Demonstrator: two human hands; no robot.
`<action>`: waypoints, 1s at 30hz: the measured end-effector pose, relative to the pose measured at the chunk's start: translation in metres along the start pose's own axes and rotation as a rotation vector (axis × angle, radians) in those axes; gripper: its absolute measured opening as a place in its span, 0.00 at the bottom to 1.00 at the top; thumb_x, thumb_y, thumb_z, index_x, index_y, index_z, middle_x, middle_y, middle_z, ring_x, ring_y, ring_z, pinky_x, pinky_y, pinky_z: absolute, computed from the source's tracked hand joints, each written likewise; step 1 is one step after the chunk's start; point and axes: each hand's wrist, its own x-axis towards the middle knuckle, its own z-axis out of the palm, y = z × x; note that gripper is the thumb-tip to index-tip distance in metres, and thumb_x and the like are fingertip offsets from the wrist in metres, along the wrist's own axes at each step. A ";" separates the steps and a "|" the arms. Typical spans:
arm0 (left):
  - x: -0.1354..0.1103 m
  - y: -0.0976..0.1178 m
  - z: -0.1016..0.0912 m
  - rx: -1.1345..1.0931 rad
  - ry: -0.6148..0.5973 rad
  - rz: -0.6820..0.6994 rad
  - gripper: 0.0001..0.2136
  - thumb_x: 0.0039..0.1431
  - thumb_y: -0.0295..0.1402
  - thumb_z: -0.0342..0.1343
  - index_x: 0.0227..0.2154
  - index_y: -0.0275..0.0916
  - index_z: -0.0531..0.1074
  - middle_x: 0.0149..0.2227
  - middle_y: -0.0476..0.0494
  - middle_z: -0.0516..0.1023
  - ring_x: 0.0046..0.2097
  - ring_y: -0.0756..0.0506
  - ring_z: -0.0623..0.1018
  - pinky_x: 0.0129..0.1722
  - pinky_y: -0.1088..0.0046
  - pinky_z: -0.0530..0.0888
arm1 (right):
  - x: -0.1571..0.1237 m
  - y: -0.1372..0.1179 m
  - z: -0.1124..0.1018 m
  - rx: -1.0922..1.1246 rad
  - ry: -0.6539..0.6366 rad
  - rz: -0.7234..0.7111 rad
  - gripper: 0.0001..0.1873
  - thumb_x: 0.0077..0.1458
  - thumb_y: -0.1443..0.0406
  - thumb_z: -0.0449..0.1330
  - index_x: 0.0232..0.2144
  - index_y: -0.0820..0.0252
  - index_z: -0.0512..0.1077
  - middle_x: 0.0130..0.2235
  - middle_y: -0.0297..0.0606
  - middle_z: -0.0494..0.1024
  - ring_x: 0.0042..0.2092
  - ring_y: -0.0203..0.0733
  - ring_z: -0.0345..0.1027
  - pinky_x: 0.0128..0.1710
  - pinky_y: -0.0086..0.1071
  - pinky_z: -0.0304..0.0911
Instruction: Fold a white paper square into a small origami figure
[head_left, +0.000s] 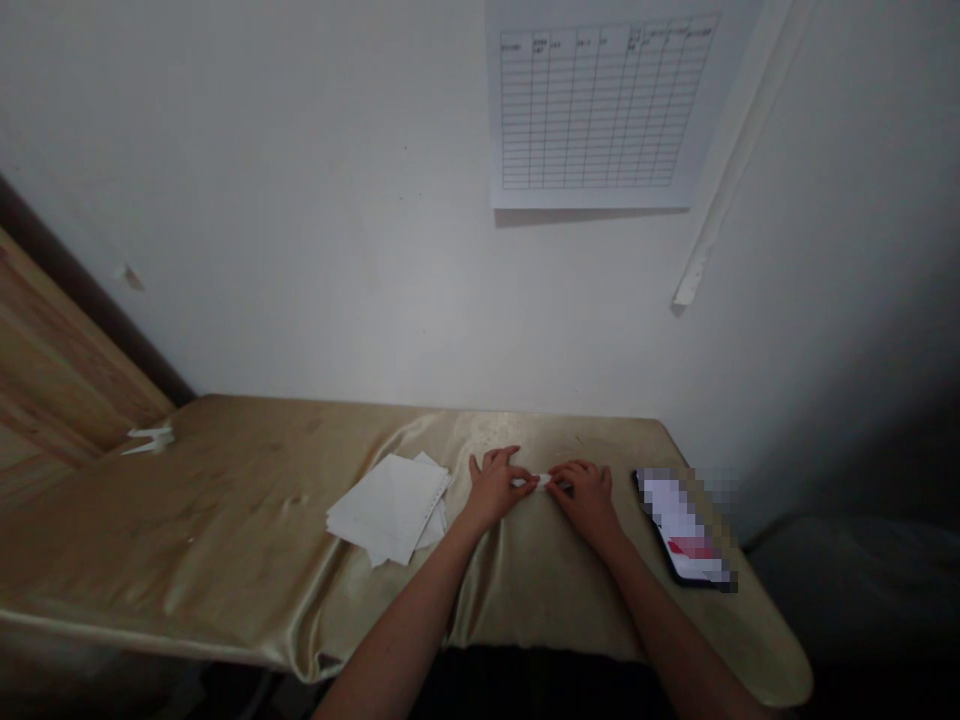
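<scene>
Pinches, right here, the left end of a small, narrow strip of white paper (544, 482) in the left hand (495, 488), with upper fingers lifted and fanned! Pinches the other end in the right hand (588, 496), with fingers curled close. Holds the strip between both hands at the shiny gold satin-like tablecloth (247, 480); cannot tell whether touching or just above. Has a loose pile of white sheets (390, 505) left of the left hand, a dark-edged phone with a lit screen (679, 530) beyond the right.
</scene>
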 end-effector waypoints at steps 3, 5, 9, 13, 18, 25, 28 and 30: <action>0.000 0.002 -0.001 0.006 -0.010 -0.008 0.07 0.59 0.46 0.60 0.38 0.57 0.80 0.64 0.52 0.64 0.65 0.36 0.59 0.63 0.33 0.41 | 0.001 0.000 0.002 -0.013 0.018 0.002 0.12 0.59 0.57 0.55 0.33 0.51 0.77 0.46 0.38 0.79 0.54 0.53 0.63 0.60 0.65 0.35; 0.000 0.003 -0.001 0.010 -0.015 -0.015 0.07 0.59 0.45 0.61 0.39 0.57 0.80 0.65 0.53 0.63 0.65 0.36 0.59 0.63 0.33 0.40 | 0.001 0.000 0.003 -0.033 0.028 0.007 0.11 0.59 0.57 0.55 0.33 0.52 0.77 0.46 0.38 0.79 0.53 0.53 0.63 0.60 0.64 0.36; 0.000 0.005 -0.003 0.002 -0.017 -0.022 0.07 0.58 0.43 0.62 0.40 0.59 0.80 0.64 0.54 0.64 0.65 0.36 0.60 0.63 0.33 0.39 | 0.002 -0.002 0.003 -0.028 0.031 0.015 0.11 0.59 0.58 0.55 0.32 0.52 0.76 0.45 0.38 0.79 0.53 0.52 0.63 0.60 0.65 0.34; 0.001 0.004 -0.002 -0.012 -0.018 -0.027 0.07 0.58 0.43 0.62 0.40 0.59 0.80 0.64 0.54 0.65 0.65 0.36 0.60 0.63 0.33 0.39 | 0.001 -0.005 0.002 -0.010 0.032 0.015 0.11 0.59 0.58 0.55 0.31 0.52 0.76 0.45 0.39 0.79 0.54 0.53 0.63 0.60 0.67 0.33; 0.001 0.002 0.002 -0.021 0.012 -0.016 0.07 0.56 0.42 0.63 0.39 0.58 0.80 0.63 0.53 0.65 0.64 0.37 0.61 0.62 0.32 0.39 | 0.001 -0.009 -0.001 -0.016 0.026 0.024 0.09 0.58 0.60 0.56 0.31 0.53 0.75 0.46 0.38 0.79 0.54 0.53 0.62 0.60 0.68 0.34; 0.002 0.002 0.002 -0.033 0.000 -0.038 0.07 0.56 0.43 0.64 0.38 0.58 0.80 0.63 0.53 0.65 0.65 0.36 0.60 0.62 0.33 0.38 | -0.001 -0.012 -0.001 -0.038 0.037 0.027 0.07 0.58 0.61 0.56 0.30 0.53 0.74 0.46 0.37 0.78 0.54 0.52 0.62 0.61 0.67 0.33; 0.003 0.003 0.001 -0.035 -0.009 -0.045 0.08 0.55 0.42 0.64 0.39 0.59 0.80 0.64 0.53 0.65 0.65 0.37 0.60 0.62 0.32 0.38 | -0.001 -0.011 0.000 -0.042 0.039 0.039 0.07 0.57 0.61 0.57 0.30 0.53 0.73 0.46 0.37 0.78 0.54 0.52 0.62 0.61 0.66 0.34; 0.003 0.004 0.000 -0.035 -0.017 -0.055 0.08 0.55 0.42 0.65 0.39 0.59 0.80 0.64 0.53 0.64 0.65 0.37 0.60 0.63 0.33 0.38 | -0.001 -0.011 0.001 -0.038 0.038 0.047 0.07 0.58 0.61 0.57 0.31 0.54 0.74 0.46 0.38 0.78 0.54 0.53 0.62 0.60 0.66 0.34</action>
